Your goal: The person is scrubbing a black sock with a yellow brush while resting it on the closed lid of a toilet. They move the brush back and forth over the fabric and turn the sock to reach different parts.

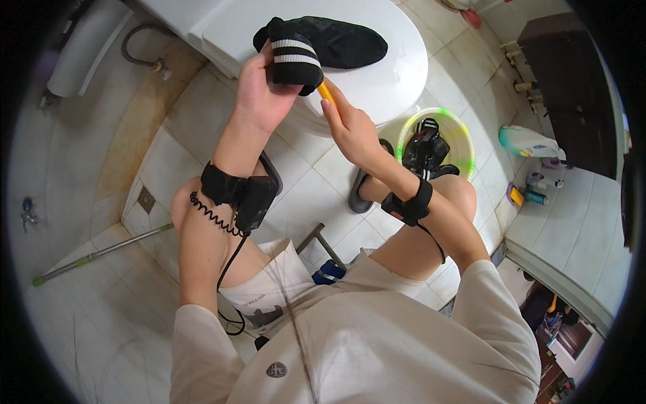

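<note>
My left hand grips a black sock with two white stripes, held up over the white toilet lid. Behind it a black sock-shaped piece lies on the lid, its rounded end to the right. Whether it is part of the same sock, I cannot tell. The fingers of my right hand are closed around an orange-yellow handle. The handle's far end goes behind or into the striped sock and is hidden.
A yellow-green basin with wet black, striped pieces stands on the tiled floor by my right knee. A green-ended pole lies at the left. Bottles and a white-and-teal bag are at the right, near a dark cabinet.
</note>
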Motion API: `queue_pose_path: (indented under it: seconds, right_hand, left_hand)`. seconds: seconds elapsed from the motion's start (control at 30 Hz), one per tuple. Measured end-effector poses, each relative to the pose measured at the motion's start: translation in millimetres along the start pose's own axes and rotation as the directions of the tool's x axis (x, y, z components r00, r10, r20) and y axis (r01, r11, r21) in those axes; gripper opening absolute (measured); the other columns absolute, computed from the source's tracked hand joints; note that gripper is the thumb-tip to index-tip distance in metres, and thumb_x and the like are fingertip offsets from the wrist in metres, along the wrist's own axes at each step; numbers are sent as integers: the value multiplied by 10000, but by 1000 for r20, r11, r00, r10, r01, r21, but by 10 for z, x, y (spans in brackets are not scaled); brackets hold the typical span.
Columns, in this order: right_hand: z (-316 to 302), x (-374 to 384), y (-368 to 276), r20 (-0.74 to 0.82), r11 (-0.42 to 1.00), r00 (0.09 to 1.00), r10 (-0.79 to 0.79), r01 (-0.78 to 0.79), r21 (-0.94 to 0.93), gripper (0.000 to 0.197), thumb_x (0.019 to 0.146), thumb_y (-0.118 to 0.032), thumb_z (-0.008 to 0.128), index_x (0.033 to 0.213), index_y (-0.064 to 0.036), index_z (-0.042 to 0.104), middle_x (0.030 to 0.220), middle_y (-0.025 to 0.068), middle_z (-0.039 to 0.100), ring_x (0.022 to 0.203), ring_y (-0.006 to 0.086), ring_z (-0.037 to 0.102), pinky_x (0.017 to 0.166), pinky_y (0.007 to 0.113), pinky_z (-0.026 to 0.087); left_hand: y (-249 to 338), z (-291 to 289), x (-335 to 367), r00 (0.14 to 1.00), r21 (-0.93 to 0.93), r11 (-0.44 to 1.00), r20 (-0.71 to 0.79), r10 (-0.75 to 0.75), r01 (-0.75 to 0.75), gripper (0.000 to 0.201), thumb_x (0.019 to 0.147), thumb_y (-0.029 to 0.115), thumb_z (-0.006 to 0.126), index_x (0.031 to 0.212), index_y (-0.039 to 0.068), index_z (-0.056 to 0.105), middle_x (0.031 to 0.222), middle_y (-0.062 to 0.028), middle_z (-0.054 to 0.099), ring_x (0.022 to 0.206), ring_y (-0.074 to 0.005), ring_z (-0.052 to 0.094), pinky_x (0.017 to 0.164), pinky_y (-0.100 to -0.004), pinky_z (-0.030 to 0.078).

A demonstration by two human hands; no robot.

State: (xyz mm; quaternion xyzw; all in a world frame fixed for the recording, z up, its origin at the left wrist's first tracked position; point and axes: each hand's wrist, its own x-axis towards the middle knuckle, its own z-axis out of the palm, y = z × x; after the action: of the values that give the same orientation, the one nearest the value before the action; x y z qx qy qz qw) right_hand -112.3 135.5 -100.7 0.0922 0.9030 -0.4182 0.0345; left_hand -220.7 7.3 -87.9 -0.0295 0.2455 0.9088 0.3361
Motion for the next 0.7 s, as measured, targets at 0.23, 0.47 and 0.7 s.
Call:
queue_pose_path:
  seconds: [0.23,0.47,0.7]
  right_hand:
    - [-264,218,3,-89,805,996,2,51,591,442,896,-343,381,1268,-107,341,613,-35,407,517,46,397,445,195,334]
    - [-602,397,29,-315,787,938,144,85,611,300,873,-343,453,1007,-75,431,578,-42,364,468,28,335,417,159,270]
    - [-504,375,-77,-419,968,880,-224,151,-201,458,865,-372,404,1276,-179,346,582,114,550,502,280,550,486,367,422]
  left_hand:
    - [-53,258,6,995,220,972,65,76,-89,347,900,294,378,1148,61,448,1059,-91,528,961,-184,511,825,-318,429]
    - [-99,127,142,968,917,318,251,10,-241,360,877,206,429,1208,63,427,1212,-74,442,1070,-188,465,853,-299,410]
    - [81,-71,285,642,685,-681,649,408,-260,336,766,186,571,1082,85,520,1072,-86,531,1034,-307,444,898,-372,358]
